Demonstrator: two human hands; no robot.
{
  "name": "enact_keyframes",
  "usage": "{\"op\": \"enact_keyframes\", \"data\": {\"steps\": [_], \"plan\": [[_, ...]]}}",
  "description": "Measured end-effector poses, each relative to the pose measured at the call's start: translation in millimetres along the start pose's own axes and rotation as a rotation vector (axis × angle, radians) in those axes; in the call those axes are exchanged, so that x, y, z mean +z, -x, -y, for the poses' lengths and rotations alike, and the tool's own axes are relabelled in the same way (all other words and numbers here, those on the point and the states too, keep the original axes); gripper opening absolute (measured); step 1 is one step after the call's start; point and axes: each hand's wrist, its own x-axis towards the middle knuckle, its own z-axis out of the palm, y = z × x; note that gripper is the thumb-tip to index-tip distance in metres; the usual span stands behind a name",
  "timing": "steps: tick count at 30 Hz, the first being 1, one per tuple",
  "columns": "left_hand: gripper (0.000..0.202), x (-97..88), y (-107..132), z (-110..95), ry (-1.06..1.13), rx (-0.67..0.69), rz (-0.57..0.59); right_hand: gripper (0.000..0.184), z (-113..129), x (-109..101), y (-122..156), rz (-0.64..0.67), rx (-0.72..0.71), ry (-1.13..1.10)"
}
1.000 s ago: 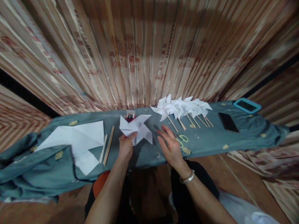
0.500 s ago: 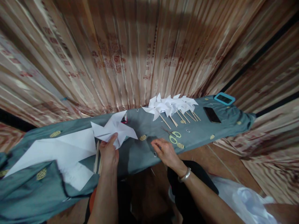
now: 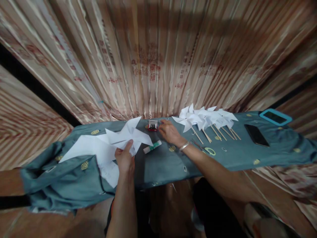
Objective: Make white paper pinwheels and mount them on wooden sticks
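My left hand (image 3: 125,157) is closed on a white paper pinwheel (image 3: 133,135), with the thumb pressed near its middle. This pinwheel has no stick that I can see. Over by a small open red-and-white box (image 3: 153,125), my right hand (image 3: 170,133) reaches in from the right with its fingers loosely bent and apart, and I see nothing in them. Small dark things lie inside the box, too small to name. A glue stick (image 3: 152,147) lies just in front of the box. White paper sheets (image 3: 86,145) lie beneath and left of the held pinwheel.
Several finished pinwheels (image 3: 205,117) on wooden sticks lie in a row at the back right. Green-handled scissors (image 3: 210,151) are partly hidden by my right forearm. A black phone (image 3: 257,135) and a blue-framed device (image 3: 275,117) lie farther right on the grey-green cloth (image 3: 168,168).
My right hand has moved from the front edge to the small box at the back, and its fingers have loosened. The view has turned left; the left hand keeps holding the pinwheel.
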Motion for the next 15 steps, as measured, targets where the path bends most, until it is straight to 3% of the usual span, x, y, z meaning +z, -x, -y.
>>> {"op": "enact_keyframes", "data": {"steps": [6, 15], "plan": [[0.029, -1.4, 3.0, 0.7, -0.027, -0.025, 0.012, 0.026, 3.7, 27.2, -47.4, 0.094, -0.091, 0.158], [0.028, 9.8, 13.8, 16.5, -0.089, -0.082, 0.049, 0.020, -3.3, 47.2, -62.6, 0.189, -0.088, 0.214]]}}
